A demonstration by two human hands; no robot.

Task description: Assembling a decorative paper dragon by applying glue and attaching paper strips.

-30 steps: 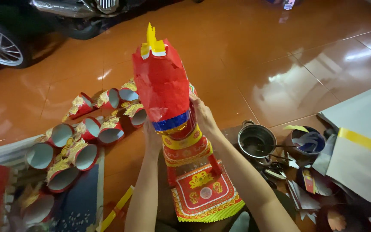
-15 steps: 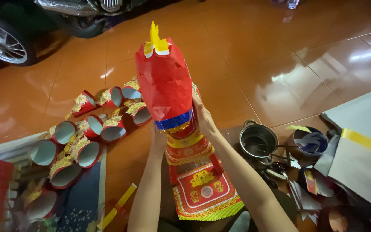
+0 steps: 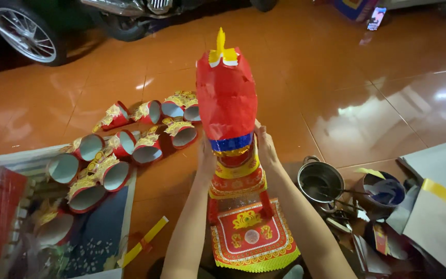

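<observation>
Nearest the camera, a red and gold fringed panel (image 3: 251,237) hung down the front of the tall paper figure (image 3: 227,98), spreading flat so its pattern faced the wearer. Above it both forearms rose to the figure's neck. The left hand (image 3: 206,157) pressed against the left side of the banded collar and the right hand (image 3: 266,150) against the right side, fingers closed around it from behind as far as could be seen, which kept the light, top-heavy piece upright and steady. The red paper body stood between the hands and the camera's far view, topped by a yellow crest (image 3: 221,50).

To the right sat a metal pot (image 3: 320,182) with a dark bowl (image 3: 384,190) just beyond it, and sheets of white card (image 3: 442,201) with a yellow strip. To the left, a loose yellow strip (image 3: 144,240) lay on the orange tiled floor (image 3: 336,77), and a cluster of red and gold paper cups (image 3: 130,144) lay on their sides. Farthest off stood a vehicle wheel (image 3: 24,33). Nothing crowded the figure itself.
</observation>
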